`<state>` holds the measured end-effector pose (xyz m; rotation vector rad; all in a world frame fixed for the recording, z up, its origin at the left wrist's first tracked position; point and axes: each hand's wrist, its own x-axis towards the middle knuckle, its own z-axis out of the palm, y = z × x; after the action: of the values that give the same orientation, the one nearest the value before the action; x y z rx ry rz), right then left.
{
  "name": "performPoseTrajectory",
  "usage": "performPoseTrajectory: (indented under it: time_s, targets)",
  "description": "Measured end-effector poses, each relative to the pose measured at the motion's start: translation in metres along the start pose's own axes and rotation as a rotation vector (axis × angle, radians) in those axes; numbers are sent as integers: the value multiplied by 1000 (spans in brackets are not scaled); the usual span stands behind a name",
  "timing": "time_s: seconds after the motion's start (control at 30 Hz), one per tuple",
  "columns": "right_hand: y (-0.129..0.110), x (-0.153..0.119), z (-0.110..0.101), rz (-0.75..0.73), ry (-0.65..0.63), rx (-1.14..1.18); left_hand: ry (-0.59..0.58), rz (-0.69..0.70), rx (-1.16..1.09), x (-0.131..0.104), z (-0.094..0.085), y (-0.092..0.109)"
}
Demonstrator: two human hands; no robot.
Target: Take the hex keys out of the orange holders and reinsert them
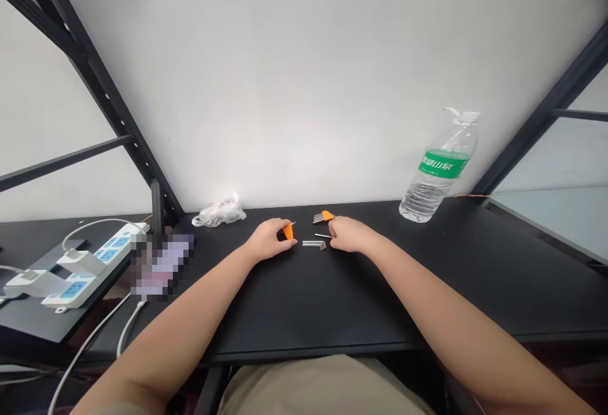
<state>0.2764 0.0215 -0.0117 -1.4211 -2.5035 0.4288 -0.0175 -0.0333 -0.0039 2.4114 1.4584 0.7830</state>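
My left hand is closed on a small orange holder, with a thin metal tip showing at its top. In my right hand, the fingers are pinched on a silver hex key that points left. Between the hands, several L-shaped hex keys lie side by side on the black table. Just behind them is a second orange holder with several metal keys in it, close to my right hand's knuckles.
A large water bottle stands at the back right. A crumpled clear plastic bag lies at the back left. Further left are a pixelated phone-like object, a white power strip with plugs, and white cables.
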Motion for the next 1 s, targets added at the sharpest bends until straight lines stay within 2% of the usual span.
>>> performPoseTrajectory:
  time_s: [0.1,0.27,0.47,0.67,1.0]
  targets:
    - [-5,-2,-5,-18,17,32,-15,23,11,0,-1,3]
    - [-23,-6,-13,-256,180,238,-43,67,25,0,-4,11]
    - [-36,-9,-13,-360,301,309,-48,114,35,-1,-7,19]
    - [-40,-12,-11,-413,307,289,-55,125,48,-2,-8,21]
    - [-44,-16,-12,-501,319,101,-74,162,46,-2,-10,22]
